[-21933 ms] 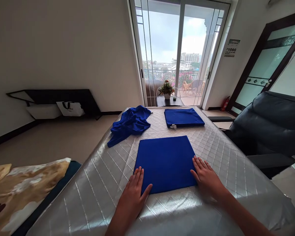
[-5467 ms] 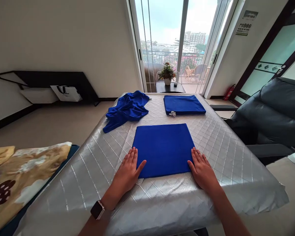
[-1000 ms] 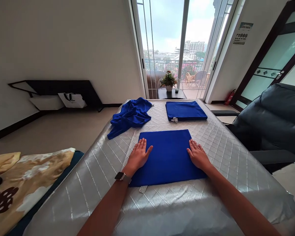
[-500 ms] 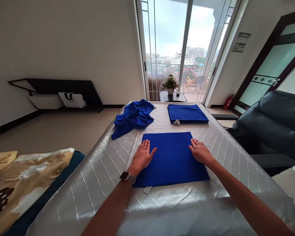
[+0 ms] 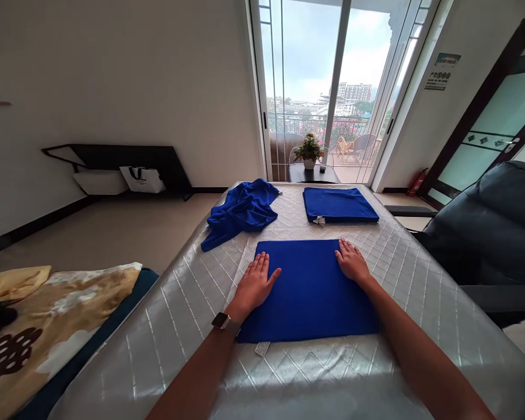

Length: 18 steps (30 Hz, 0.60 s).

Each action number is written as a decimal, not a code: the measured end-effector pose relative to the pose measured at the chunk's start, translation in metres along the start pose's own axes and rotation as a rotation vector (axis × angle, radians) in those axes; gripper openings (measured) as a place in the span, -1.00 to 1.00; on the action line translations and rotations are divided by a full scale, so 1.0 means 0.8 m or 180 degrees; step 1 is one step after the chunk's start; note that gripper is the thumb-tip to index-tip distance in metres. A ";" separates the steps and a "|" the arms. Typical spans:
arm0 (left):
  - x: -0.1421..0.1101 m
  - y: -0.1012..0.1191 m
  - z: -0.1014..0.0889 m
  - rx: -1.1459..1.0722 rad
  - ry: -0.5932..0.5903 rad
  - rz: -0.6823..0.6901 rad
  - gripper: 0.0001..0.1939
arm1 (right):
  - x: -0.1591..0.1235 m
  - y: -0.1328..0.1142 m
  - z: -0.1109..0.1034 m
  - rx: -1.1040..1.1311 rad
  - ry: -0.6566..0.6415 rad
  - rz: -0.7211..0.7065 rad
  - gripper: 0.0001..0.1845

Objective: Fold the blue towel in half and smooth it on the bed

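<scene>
A folded blue cloth (image 5: 310, 289) lies flat in the middle of the silver quilted table cover (image 5: 179, 326). My left hand (image 5: 256, 284) rests palm down on its far left part, fingers stretched out, a watch on the wrist. My right hand (image 5: 351, 262) lies flat on its far right corner, fingers also spread. Neither hand grips anything. A small white tag (image 5: 261, 349) sticks out from the cloth's near edge.
A second folded blue cloth (image 5: 339, 204) lies at the far right of the table, a crumpled blue cloth (image 5: 240, 211) at the far left. A dark armchair (image 5: 490, 233) stands right, a patterned cushion (image 5: 30, 321) left, a potted plant (image 5: 308, 153) by the glass doors.
Both hands have slid away from me along the cloth, from its near corners 5.5 s ago to its far part now. The cloths have stayed in place.
</scene>
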State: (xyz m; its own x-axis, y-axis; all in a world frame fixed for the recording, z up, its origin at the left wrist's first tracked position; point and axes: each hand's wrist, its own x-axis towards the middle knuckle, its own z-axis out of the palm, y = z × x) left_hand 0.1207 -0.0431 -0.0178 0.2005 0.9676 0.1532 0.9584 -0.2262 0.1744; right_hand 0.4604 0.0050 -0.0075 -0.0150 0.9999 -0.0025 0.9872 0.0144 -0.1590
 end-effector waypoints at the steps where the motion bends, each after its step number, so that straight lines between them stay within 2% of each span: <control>1: 0.001 -0.001 0.001 0.0011 0.0011 0.0001 -0.10 | 0.000 0.001 0.001 0.0002 0.0006 -0.0016 -0.28; 7: 0.002 -0.008 0.007 -0.0014 0.0070 0.0015 -0.16 | 0.002 0.001 -0.002 0.0022 -0.0004 -0.0039 -0.28; 13: 0.000 -0.005 0.003 0.0009 0.0078 -0.0011 -0.18 | 0.002 0.000 -0.005 0.0198 -0.0070 -0.0058 -0.27; 18: 0.008 -0.014 -0.001 0.0056 -0.0153 0.0041 -0.24 | 0.002 0.002 -0.010 0.0332 -0.0128 -0.0078 -0.28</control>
State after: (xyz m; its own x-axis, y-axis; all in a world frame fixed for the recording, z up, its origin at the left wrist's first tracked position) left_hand 0.1107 -0.0345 -0.0180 0.2220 0.9690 0.1085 0.9590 -0.2371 0.1555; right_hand 0.4635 0.0068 0.0001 -0.0474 0.9982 -0.0366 0.9645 0.0363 -0.2615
